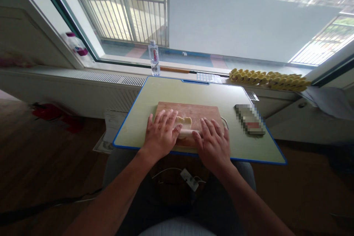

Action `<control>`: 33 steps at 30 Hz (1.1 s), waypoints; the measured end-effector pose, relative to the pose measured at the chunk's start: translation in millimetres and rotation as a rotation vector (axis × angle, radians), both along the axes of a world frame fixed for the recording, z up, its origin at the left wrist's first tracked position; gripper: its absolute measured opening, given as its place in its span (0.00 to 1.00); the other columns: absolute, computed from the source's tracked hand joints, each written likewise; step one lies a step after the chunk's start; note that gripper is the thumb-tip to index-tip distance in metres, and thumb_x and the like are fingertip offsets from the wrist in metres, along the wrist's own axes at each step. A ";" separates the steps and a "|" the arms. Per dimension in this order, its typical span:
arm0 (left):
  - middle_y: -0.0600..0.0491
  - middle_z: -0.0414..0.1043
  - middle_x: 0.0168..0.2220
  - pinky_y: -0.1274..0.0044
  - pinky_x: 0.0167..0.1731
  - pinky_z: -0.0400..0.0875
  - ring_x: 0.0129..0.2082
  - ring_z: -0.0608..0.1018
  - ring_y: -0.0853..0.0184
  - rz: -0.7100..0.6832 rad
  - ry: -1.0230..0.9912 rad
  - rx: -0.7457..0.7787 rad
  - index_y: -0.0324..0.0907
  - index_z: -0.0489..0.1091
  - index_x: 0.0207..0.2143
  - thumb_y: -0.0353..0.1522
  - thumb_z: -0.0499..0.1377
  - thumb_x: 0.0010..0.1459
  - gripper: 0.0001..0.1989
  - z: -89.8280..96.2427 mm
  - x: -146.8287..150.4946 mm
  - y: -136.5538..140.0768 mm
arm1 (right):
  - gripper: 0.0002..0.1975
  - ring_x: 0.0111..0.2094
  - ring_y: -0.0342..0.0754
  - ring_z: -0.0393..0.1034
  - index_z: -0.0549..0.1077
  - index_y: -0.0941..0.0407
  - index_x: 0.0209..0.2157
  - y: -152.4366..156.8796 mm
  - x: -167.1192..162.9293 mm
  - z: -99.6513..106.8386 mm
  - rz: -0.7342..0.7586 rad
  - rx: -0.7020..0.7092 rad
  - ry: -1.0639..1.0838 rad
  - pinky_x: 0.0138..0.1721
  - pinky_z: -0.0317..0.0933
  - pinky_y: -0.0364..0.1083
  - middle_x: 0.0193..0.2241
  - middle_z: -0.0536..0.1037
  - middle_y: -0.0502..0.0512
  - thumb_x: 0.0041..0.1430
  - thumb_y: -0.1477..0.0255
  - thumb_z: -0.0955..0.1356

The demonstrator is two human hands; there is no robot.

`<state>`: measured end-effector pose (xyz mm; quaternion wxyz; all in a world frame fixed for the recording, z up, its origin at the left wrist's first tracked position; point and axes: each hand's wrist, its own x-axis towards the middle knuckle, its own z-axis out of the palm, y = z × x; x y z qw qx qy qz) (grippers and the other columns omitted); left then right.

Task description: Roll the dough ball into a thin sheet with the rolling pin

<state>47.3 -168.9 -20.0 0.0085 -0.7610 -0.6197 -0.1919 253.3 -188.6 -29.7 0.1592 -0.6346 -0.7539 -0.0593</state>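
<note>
A person sits at a small pale green table (132, 132) with a blue edge. On it lies a brown wooden board (197, 111) with a metal loop at its right end. A flat bit of dough (186, 121) is on the board, close to the middle. It is right up against the far side of a thin, pale rolling pin (188, 132), which lies across the board from left to right.

The left hand (162, 132) is on the left end of the pin, and the right hand (213, 142) is on the right end. Both palms face down. The fingers are stretched out long and point away from the person, not curled into fists. The left fingers lie near the dough, and both thumbs are by the pin.

To the right of the board is a dark, flat thing (250, 120). It may be a phone, but it is all blurry squares. A clear bottle (154, 59) stands by the window, behind the table. Yellow egg trays (268, 79) are on the sill to its right.
</note>
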 end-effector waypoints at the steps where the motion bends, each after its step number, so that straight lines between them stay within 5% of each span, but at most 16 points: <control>1: 0.46 0.65 0.72 0.47 0.73 0.50 0.72 0.65 0.49 0.008 0.001 -0.017 0.46 0.65 0.72 0.45 0.46 0.76 0.29 1.9 0.5 3.7 | 0.30 0.72 0.61 0.57 0.68 0.57 0.70 4.5 -1.7 4.2 -0.008 -0.011 -0.001 0.73 0.42 0.66 0.70 0.69 0.61 0.78 0.56 0.55; 19: 0.50 0.63 0.74 0.54 0.71 0.56 0.72 0.65 0.53 0.052 0.008 -0.238 0.53 0.64 0.72 0.48 0.43 0.75 0.30 11.6 -2.8 74.0 | 0.31 0.70 0.64 0.59 0.71 0.57 0.68 71.0 -8.9 21.7 -0.013 -0.104 -0.081 0.69 0.49 0.66 0.68 0.72 0.59 0.77 0.57 0.54; 33: 0.47 0.59 0.75 0.44 0.70 0.51 0.73 0.62 0.49 0.043 0.009 -0.361 0.52 0.64 0.72 0.49 0.41 0.74 0.32 13.2 -6.6 117.3 | 0.33 0.72 0.66 0.55 0.64 0.54 0.73 113.1 -9.1 23.4 -0.041 -0.262 -0.072 0.69 0.51 0.70 0.73 0.65 0.58 0.75 0.57 0.53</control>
